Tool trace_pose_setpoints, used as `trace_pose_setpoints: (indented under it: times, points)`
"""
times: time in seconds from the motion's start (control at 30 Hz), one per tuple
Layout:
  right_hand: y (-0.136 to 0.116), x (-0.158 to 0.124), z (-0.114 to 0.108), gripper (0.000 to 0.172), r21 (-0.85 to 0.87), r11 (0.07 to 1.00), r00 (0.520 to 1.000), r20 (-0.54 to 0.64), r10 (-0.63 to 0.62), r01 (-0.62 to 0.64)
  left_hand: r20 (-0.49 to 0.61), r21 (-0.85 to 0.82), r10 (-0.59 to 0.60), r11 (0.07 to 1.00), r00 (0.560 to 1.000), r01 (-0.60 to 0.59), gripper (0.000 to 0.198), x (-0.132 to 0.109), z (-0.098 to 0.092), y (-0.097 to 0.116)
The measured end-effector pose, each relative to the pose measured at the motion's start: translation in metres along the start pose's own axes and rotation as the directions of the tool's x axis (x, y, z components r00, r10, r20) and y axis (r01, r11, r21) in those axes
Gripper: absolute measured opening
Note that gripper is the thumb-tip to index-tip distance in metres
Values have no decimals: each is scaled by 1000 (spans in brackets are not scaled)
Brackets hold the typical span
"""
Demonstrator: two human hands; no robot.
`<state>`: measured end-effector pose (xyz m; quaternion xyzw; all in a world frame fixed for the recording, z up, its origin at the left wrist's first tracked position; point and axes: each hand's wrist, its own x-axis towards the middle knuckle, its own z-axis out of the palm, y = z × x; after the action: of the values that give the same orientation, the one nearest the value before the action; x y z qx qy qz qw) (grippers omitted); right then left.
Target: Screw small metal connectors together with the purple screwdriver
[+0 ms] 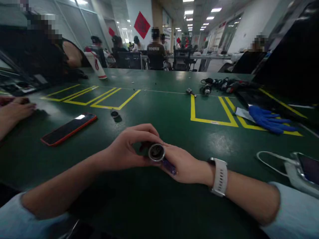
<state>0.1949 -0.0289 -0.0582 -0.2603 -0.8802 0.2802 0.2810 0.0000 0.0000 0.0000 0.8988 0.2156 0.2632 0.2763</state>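
Note:
At the middle of the head view, a small round metal-rimmed cylinder (157,152) faces me with its dark open end, and some parts show inside. The curled fingers and thumb of my left hand (129,146) grip it from the left. My right hand (183,161) is closed against its right side, with a light watch on the wrist. A slim purple object (169,166), like a tool handle, pokes out under the right hand; its far end is hidden. Beyond my left hand, a small round black cap-like part (114,114) lies on the green table (164,109).
An orange-cased phone (69,128) lies left, near another person's hand (16,113). Back right are a small metal part (190,92), camera-like pieces with cables (219,85) and a blue glove (270,119). A white cable (271,153) and a device (305,167) sit far right.

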Motion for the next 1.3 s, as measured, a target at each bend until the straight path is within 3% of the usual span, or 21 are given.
trace_pose_setpoints:
  times: [0.17,0.3,0.53,0.63,0.73,0.87,1.03,1.13,1.23,1.3]
  points:
    - [-1,-3,-2,7,124,982,989,-35,145,-139,15,9,-40,999,999,40,28,-2,0,1]
    - [-1,-5,-4,5,238,951,957,-164,238,-196,49,39,-84,996,995,82,27,-1,-1,5]
    - [3,0,-7,6,439,828,808,-305,503,-349,46,260,-24,966,999,12,26,-5,8,0]
    - [4,0,-6,6,419,848,827,-310,469,-324,139,502,-13,863,990,-59,24,-6,16,-4]
    - [3,0,-6,9,399,863,840,-310,446,-310,254,702,51,677,966,-220,23,-5,22,-5]
    - [2,1,-5,10,427,847,828,-310,467,-317,329,794,179,479,927,-374,22,-4,29,-6]
    - [2,1,-5,8,443,838,832,-294,471,-319,341,826,277,368,898,-427,23,-3,30,-9]
    - [2,0,-6,7,427,838,838,-266,476,-340,229,846,260,423,938,-324,23,-5,26,-14]
    - [1,0,-7,12,389,856,878,-194,437,-340,-1,771,163,629,987,-103,21,-7,18,-18]
    - [-1,0,-6,19,310,904,931,-116,345,-296,-165,651,92,758,982,38,23,-7,11,-20]
